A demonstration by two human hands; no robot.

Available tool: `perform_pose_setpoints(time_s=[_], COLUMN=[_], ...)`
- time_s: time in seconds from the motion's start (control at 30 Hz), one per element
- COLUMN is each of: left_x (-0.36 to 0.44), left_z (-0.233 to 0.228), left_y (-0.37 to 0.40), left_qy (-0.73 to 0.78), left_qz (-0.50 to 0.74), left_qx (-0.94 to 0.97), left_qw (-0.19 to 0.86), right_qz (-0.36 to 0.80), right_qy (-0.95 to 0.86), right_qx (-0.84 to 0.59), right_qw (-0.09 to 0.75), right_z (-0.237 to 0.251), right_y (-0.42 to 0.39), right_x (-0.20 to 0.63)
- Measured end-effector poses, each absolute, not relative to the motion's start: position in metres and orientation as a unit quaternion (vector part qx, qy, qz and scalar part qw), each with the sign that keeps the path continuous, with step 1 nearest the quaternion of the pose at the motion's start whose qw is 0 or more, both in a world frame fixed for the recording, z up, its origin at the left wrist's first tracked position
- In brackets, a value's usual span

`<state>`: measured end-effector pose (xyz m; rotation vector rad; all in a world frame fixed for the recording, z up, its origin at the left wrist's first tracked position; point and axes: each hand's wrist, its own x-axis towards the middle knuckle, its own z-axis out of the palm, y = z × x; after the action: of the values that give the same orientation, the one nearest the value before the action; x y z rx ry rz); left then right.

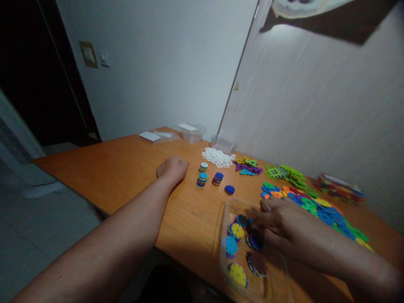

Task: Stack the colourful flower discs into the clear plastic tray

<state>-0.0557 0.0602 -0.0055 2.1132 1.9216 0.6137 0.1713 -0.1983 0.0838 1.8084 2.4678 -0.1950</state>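
Note:
My left hand point(172, 168) rests on the table as a closed fist, left of several small stacks of notched plastic discs; nothing sticks out of it. The nearest stack point(202, 179) is topped in light blue, and another stack point(217, 179) is topped in dark blue. My right hand point(277, 216) reaches into a clear plastic box point(224, 235) at the table's near side. Its fingers are drawn together, slightly blurred, against the dark discs point(255, 239); what lies between the fingertips is hidden. Yellow discs point(237, 274) and light blue discs point(231, 246) lie nearby in the box.
White lattice pieces point(218, 157) lie toward the wall. Colourful interlocking plastic pieces point(328, 214) spread under and beyond my right forearm. Farther back are a round clear tub point(193, 134), a clear plastic container point(222, 144), a plastic bag point(159, 136) and a colourful packet point(341, 188).

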Motion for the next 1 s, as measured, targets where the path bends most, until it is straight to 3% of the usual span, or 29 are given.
perform_pose_setpoints(time_s=[0.7,1.0], left_x=[-0.055,-0.056], left_z=[-0.004,-0.005], left_y=[0.059,0.060], left_qy=[0.659,0.657], left_qz=[0.204,0.206], left_qx=[0.714,0.716], left_qw=[0.116,0.119], right_qz=[-0.036,-0.057], right_qy=[0.830,0.790], right_qx=[0.553,0.608], right_qw=[0.054,-0.051], right_z=[0.071,0.089], right_y=[-0.190,-0.173], right_x=[0.160,0.175])
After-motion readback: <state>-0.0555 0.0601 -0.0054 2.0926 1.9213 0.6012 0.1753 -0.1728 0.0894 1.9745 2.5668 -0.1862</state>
